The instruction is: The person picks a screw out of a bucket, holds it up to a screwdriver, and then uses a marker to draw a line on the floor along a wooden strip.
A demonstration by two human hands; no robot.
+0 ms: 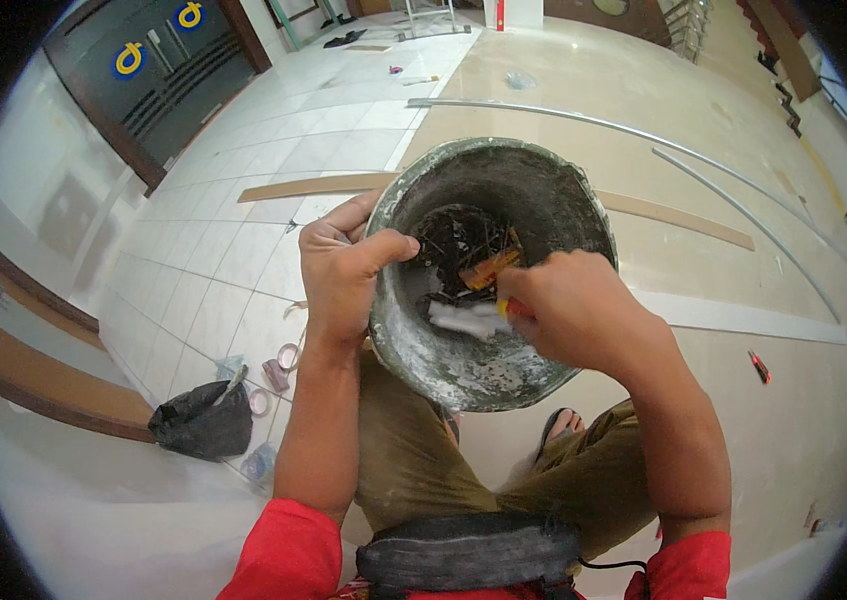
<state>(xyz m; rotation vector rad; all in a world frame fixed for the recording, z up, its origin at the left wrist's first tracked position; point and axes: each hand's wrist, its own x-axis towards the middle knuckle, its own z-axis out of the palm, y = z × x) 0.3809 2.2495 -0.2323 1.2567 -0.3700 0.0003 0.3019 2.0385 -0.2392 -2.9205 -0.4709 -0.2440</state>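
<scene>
A worn dark bucket (489,378), its wall smeared with pale dried material, is held up in front of me with its mouth facing me. My left hand (346,272) is closed on its left rim, thumb inside and fingers behind. My right hand (576,308) reaches over the right side into the bucket, fingers curled round a small red and yellow thing (516,308) that they mostly hide. Near its fingers lie an orange packet (490,270) and a crumpled white piece (469,319). Several thin dark nail-like pieces (459,235) are scattered at the bottom.
Behind the bucket a long brown strip (684,218) lies across the floor. Metal profiles (744,205) and a white board (744,318) lie to the right, near a red utility knife (761,367). At left sit a black bag (206,420) and tape rolls (289,356).
</scene>
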